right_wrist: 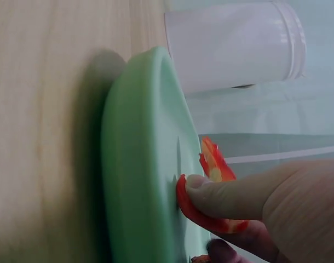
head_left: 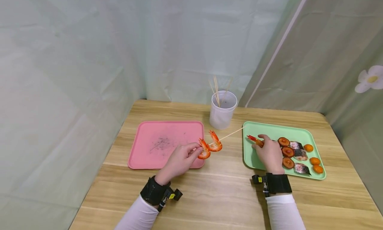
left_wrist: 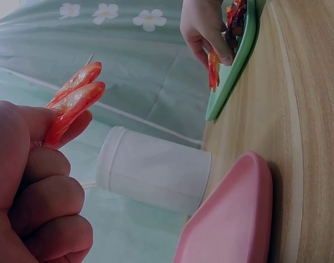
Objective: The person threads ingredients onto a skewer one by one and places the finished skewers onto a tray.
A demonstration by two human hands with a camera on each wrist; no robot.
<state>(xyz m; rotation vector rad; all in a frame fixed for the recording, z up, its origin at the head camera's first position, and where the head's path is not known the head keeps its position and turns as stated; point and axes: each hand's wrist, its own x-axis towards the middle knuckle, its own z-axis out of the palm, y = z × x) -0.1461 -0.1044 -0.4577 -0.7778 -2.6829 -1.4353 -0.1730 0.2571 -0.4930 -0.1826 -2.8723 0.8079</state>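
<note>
The wood-grain table (head_left: 221,196) carries a pink tray (head_left: 167,127), tub (head_left: 220,118) and green tray (head_left: 252,159).

The shrimps (head_left: 215,146) are showing orange-red with paler bands, and the skewer (head_left: 231,134) pale tan. The pink tray (head_left: 170,133) is bearing dark grey specks; the food tray (head_left: 251,157) is showing light green. Mushroom slices (head_left: 288,163) are looking brown, fish pieces (head_left: 301,168) silver and black.

The head camera looks forward and down over the desk (head_left: 227,196). The left-wrist camera sits close beside the left hand (head_left: 179,160), its picture turned sideways, facing across to the green tray (head_left: 252,158). The right-wrist one, also sideways, looks from low beside that tray, probably nearer still. All three views share the pale tub (head_left: 221,118).
</note>
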